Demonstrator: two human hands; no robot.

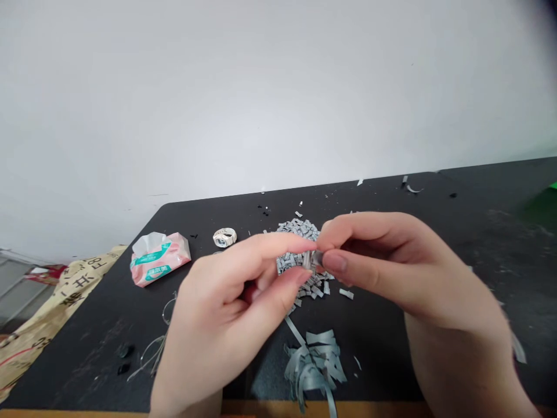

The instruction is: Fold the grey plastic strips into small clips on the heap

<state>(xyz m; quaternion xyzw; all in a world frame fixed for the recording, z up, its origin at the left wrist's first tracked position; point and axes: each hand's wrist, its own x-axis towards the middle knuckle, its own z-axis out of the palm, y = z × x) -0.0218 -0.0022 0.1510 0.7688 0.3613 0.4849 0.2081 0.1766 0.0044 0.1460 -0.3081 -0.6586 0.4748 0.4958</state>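
Observation:
Close together above the black table, my left hand (243,290) and my right hand (391,261) pinch a small grey piece (308,259) between their fingertips. The piece is blurred, and its shape is partly hidden by the fingers. Behind and below the fingertips lies a pile of small grey folded pieces (300,229). Nearer the front edge is a loose bunch of grey strips (315,366), with one strip reaching up toward the pile.
A pink tissue pack (161,268) and a white watch (224,237) sit to the left on the black table (209,212). Glasses (152,354) lie beside my left wrist. Small scraps are scattered near the white wall. Printed beige cloth (82,284) hangs at the far left.

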